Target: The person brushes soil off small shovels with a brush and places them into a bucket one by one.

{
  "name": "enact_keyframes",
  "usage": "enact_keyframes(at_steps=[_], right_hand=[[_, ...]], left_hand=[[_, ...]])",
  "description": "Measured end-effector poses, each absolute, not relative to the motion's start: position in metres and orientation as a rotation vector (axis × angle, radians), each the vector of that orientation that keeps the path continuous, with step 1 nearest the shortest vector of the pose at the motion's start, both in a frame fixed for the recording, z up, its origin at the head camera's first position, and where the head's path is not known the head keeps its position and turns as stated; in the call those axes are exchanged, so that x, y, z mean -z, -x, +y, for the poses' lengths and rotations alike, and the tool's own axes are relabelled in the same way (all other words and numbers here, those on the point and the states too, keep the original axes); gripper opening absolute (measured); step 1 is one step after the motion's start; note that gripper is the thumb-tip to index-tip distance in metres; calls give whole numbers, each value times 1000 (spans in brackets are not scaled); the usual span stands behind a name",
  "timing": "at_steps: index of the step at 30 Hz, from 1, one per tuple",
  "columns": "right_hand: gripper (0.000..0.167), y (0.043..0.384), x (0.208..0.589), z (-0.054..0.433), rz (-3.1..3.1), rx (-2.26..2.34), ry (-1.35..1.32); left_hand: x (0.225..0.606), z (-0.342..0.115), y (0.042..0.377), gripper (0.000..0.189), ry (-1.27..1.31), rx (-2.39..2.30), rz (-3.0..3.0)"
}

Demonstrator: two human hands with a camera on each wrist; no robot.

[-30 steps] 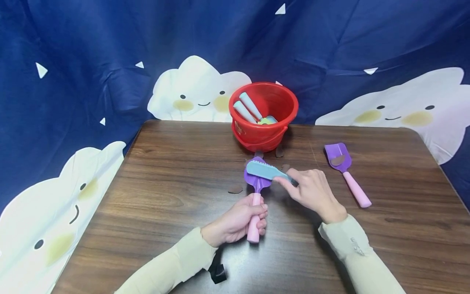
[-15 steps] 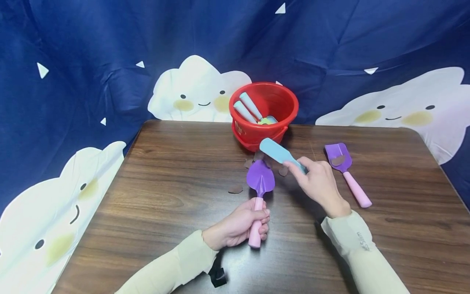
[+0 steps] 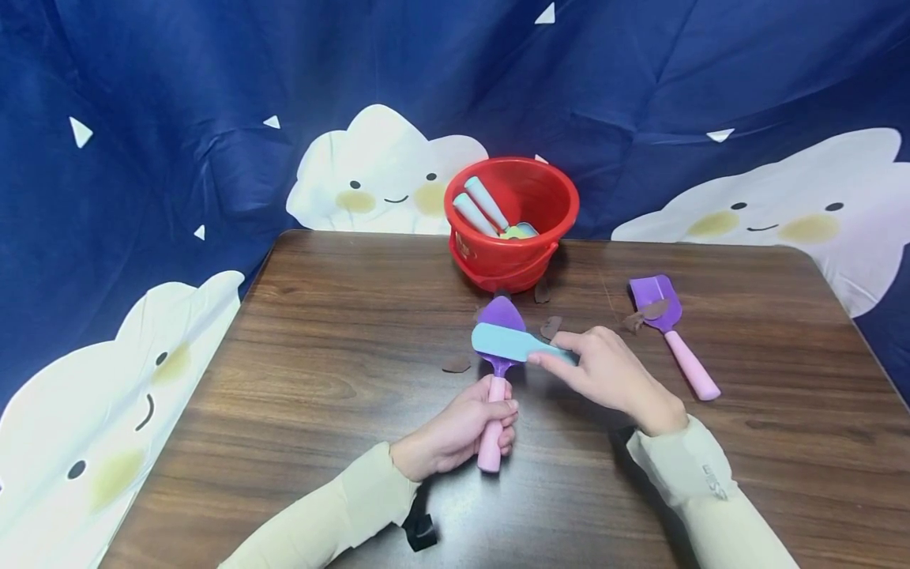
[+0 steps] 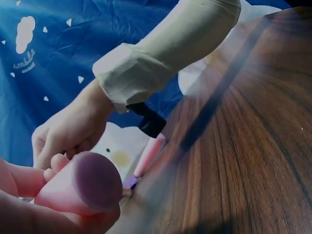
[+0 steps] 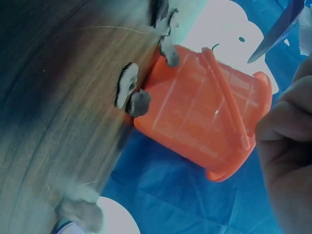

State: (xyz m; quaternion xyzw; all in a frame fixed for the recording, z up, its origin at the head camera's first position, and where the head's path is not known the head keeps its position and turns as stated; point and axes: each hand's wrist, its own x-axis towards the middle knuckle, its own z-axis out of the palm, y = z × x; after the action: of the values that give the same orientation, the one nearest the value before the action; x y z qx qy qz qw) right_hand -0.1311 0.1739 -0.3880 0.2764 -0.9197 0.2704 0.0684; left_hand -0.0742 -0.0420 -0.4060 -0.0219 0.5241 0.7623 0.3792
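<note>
My left hand (image 3: 462,427) grips the pink handle (image 3: 490,452) of a purple toy trowel (image 3: 502,311), its blade pointing toward the bucket. Just above that blade, my right hand (image 3: 614,375) pinches the handle of a light-blue brush (image 3: 501,342). The brush's smooth back faces up and hides part of the trowel; its bristles are turned out of sight. In the left wrist view, fingers wrap the trowel's round handle end (image 4: 97,183). Brown flat pieces lie about the trowel, one at its left (image 3: 456,364) and another near the right fingertips (image 3: 550,326).
A red bucket (image 3: 508,261) with light-blue-handled toys (image 3: 478,207) stands behind the trowel. A second purple shovel (image 3: 654,296) with a pink handle lies on the right of the wooden table (image 3: 320,316), brown pieces (image 3: 652,310) on and beside it. A blue cloud-print curtain (image 3: 235,79) hangs behind.
My right hand swung the brush up and right off the trowel, then back over its blade. A brown piece now lies beside the right shovel. The left hand shifted slightly with the trowel.
</note>
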Motion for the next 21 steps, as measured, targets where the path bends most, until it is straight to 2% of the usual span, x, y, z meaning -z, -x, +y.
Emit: enact_keyframes(at_steps=[9,16,21], right_hand=[[18,135,382,176,-2629,-796,-685],[24,141,386,183,-2593,-769,-466],[25,141,385,183,-2600,-801,-429]], left_hand=[[407,-45,71,11,-85,-1889,1505],[403,-47,66,14,-154,-1851,1590],[402,-47,68,13,-157,-1854,1611]])
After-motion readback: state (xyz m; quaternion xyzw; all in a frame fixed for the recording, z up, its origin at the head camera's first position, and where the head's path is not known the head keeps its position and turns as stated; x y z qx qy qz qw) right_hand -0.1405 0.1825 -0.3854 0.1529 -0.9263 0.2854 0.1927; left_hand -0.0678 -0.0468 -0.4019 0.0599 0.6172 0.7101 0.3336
